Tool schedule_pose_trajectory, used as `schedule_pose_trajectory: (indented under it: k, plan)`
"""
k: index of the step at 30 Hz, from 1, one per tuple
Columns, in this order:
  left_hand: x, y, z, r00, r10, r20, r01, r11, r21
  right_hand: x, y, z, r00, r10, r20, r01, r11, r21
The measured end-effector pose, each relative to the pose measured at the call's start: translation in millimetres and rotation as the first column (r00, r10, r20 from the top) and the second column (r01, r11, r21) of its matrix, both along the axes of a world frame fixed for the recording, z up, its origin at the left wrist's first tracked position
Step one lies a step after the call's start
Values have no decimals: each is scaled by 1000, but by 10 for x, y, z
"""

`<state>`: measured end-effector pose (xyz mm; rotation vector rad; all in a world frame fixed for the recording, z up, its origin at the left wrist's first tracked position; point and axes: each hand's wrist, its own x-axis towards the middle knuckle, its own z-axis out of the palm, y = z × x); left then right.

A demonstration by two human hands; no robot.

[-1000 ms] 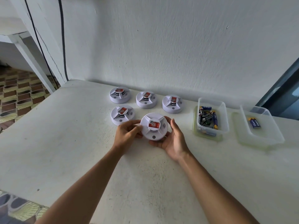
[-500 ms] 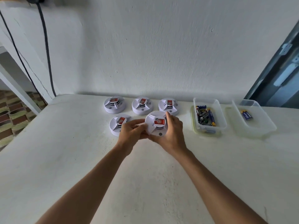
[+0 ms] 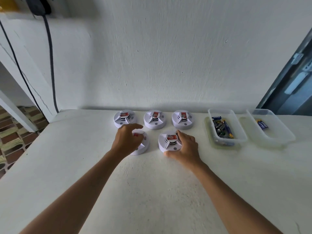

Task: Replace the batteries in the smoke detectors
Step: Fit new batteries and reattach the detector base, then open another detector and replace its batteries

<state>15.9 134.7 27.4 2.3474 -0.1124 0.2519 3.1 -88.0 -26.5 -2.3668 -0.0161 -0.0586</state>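
Note:
Several white round smoke detectors with red labels sit on the white table (image 3: 152,191). Three stand in a back row: left (image 3: 124,119), middle (image 3: 154,119), right (image 3: 183,119). In the front row, my right hand (image 3: 185,147) grips the right-hand smoke detector (image 3: 168,141), which rests on the table. My left hand (image 3: 126,139) hovers over the front left detector (image 3: 142,146) with its fingers spread, hiding most of it. A clear tub (image 3: 239,141) holds several batteries (image 3: 222,126). A second clear tub (image 3: 276,142) holds a blue battery (image 3: 262,124).
A white wall rises right behind the back row. Black cables (image 3: 50,65) hang down the wall at the left. The table's left edge drops to a patterned tile floor (image 3: 11,132). A dark door frame (image 3: 290,81) stands at the far right.
Both hands held one detector up a second ago. It now rests in the front row under my right hand, and my left hand has moved left over the neighbouring detector. The camera tilted up.

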Motion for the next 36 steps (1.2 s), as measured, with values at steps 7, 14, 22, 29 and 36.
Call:
schedule_pose_trajectory:
  k: [7,14,22,29,36]
  plan:
    - [104,63,-409,979,-70,-191,128,942,311,-45,31,-25,998,40,54,-33,991,-128]
    - [74,131,-368,989,-83,-119,59,980,-190,-191,403,137,784,166,598,-137,986,-93]
    - [-303,138,59,918,-339,-207,-136,221,-966,-170,1072,356,924,171,341,-271,923,272]
    - [-455,366,161,928,-293,-232,-166,232,-958,-40,1300,610,970,222,100,-243,881,405]
    - [-501,469,220,900,-295,-320,-240,276,-931,-48,1339,729,901,395,179,-432,854,291]
